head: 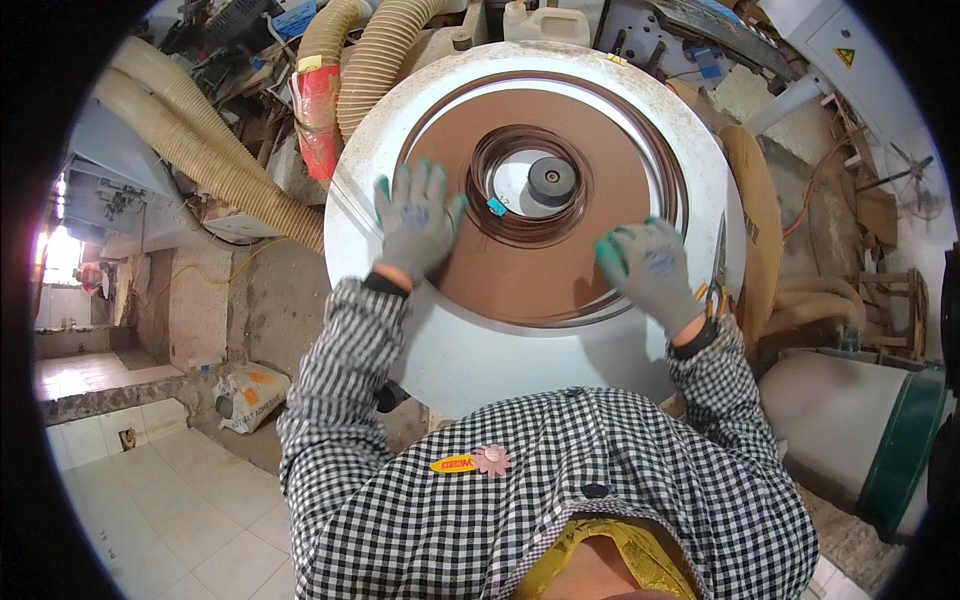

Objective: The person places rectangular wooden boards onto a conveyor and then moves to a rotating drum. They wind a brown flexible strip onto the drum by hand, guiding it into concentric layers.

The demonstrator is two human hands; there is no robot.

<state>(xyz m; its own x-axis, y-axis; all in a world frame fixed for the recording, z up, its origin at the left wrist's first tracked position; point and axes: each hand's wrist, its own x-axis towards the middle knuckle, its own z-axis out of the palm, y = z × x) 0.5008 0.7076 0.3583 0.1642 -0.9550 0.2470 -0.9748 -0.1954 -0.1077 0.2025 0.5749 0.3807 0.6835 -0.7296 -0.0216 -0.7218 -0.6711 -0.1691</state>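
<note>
A wide flat coil of brown banding [510, 281] lies on a round white table [480, 364]. Within its middle sits a looser, smaller coil of dark brown strips [480, 176] with a bit of blue tape [496, 206], around a black round hub [552, 181]. My left hand [417, 214], in a grey glove with green fingertips, lies palm down over the coil's left edge, fingers apart. On the right, my right hand [646, 264], gloved alike, rests at the coil's lower right edge with its fingers bent; nothing shows in its grasp. Loose strips [667, 161] ring the coil's outer right side.
Scissors [720, 262] with orange-and-black handles lie at the table's right edge, by a brown cardboard disc [754, 225]. Ribbed hoses [382, 56] and a plastic jug [546, 27] stand beyond the table. A printed sack [252, 397] sits on the floor at left; a white-and-green drum [832, 427] is at right.
</note>
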